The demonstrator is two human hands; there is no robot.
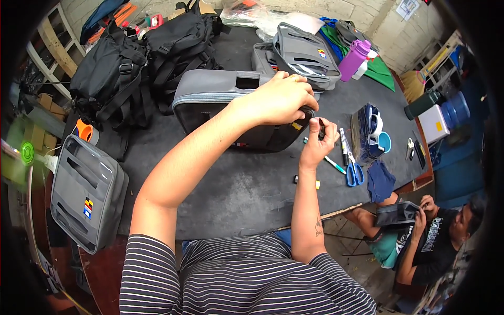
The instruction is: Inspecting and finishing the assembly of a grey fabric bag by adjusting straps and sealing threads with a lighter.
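Observation:
A grey and black zippered bag (215, 84) stands on its side on the dark worktable, a pale zipper running along its edge. My left hand (281, 98) reaches across its top, fingers curled over the right-hand corner and gripping it. Just below that corner, my right hand (318, 140) is closed in a pinch on a small dark piece, too hidden to name. Close to the right hand lie a teal pen (336, 165), a marker (345, 144) and blue-handled scissors (355, 174).
Another grey bag (89, 191) rests at the left edge. Black bags (123, 68) crowd the back left; more grey bags (307, 55) are piled behind. A purple bottle (354, 60), a holder (362, 131) and dark blue cloth (380, 181) are rightward. A co-worker (430, 241) sits lower right.

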